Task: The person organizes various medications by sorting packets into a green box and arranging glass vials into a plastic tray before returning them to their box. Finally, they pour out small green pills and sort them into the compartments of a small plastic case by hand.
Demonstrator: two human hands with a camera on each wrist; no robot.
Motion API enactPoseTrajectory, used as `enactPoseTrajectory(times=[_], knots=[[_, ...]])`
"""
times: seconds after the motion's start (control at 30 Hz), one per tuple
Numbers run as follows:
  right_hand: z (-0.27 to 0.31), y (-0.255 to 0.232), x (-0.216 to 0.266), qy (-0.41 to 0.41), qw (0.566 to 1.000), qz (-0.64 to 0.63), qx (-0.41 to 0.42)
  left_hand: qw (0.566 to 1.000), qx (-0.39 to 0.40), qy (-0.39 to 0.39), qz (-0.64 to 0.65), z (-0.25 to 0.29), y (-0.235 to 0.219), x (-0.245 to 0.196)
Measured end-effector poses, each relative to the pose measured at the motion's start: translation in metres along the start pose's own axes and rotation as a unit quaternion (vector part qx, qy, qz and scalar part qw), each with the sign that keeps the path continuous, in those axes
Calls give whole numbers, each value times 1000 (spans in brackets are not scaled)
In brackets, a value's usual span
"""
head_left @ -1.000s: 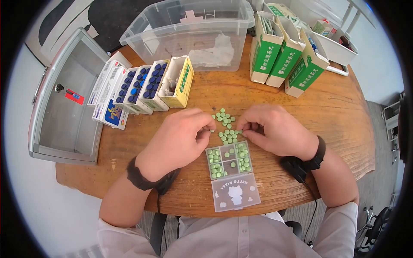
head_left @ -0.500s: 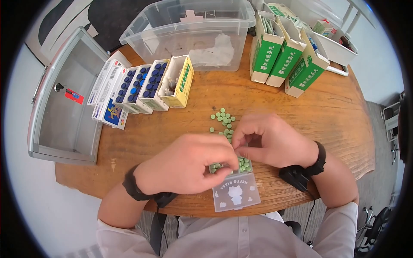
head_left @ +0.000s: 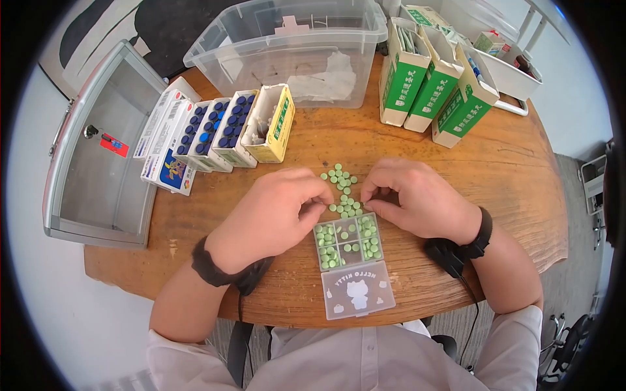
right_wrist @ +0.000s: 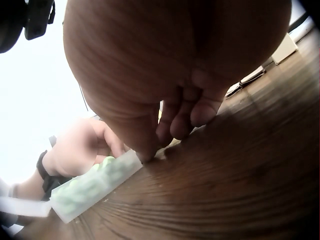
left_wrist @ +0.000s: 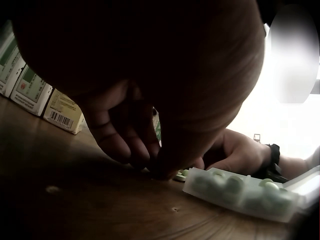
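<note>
A clear pill box [head_left: 350, 262] lies open, its lid [head_left: 358, 291] printed with a white cat and folded toward the person. Green tablets fill its outer compartments, with a few in the middle ones. Loose green tablets [head_left: 338, 177] lie in a heap behind the box. My left hand [head_left: 277, 202] bends thumb and fingers down to the heap's left edge; the fingertips hide whatever is between them. On the opposite side, my right hand [head_left: 420, 199] pinches a green tablet [head_left: 367, 207] between thumb and forefinger. In the right wrist view, its thumb comes down beside the box's corner.
Several medicine boxes with blue-capped vials [head_left: 234, 122] and a yellow carton [head_left: 270, 133] stand at left, by a glass-doored case [head_left: 107, 150]. Behind is a clear plastic bin [head_left: 287, 72]. Green-and-white cartons [head_left: 464, 107] stand at back right.
Both hands came together over the pill box, then moved back apart to either side of the loose tablets. The middle compartments now show more tablets than a second ago.
</note>
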State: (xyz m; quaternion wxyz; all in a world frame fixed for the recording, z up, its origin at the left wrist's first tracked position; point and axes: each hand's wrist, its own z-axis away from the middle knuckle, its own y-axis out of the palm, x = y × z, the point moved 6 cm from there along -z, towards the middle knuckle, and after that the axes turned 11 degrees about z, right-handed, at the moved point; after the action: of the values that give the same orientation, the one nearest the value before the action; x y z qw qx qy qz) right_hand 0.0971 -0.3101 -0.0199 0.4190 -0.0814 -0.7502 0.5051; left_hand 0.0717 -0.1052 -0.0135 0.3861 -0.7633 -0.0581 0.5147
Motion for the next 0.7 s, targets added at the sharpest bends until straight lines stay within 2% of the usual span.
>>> enactPoseTrajectory(times=[0.03,0.13,0.2,0.27,0.33,0.37,0.43,0.5,0.63,0.7], knots=[[0,0,0,0,1000,0,0,999,-3,-27,20,0,-1,0],[-1,-2,2,1,1000,5,-4,999,4,-27,38,-1,-5,-8],[0,-3,3,31,996,-87,6,996,8,-19,84,0,-8,-20],[1,-2,9,11,995,-98,-8,991,14,-13,132,3,-7,-29],[2,-2,13,-9,994,-108,-23,982,100,20,159,7,6,-40],[2,0,16,-36,993,-115,-7,979,115,14,167,8,10,-40],[1,6,15,-62,990,-123,9,987,87,11,131,5,4,-37],[0,5,10,-81,993,-63,-50,996,20,-4,87,2,-6,-25],[1,3,7,-74,996,1,-48,999,-7,27,29,1,-4,-8],[2,4,5,-65,997,-16,-24,999,24,34,32,1,2,-7]])
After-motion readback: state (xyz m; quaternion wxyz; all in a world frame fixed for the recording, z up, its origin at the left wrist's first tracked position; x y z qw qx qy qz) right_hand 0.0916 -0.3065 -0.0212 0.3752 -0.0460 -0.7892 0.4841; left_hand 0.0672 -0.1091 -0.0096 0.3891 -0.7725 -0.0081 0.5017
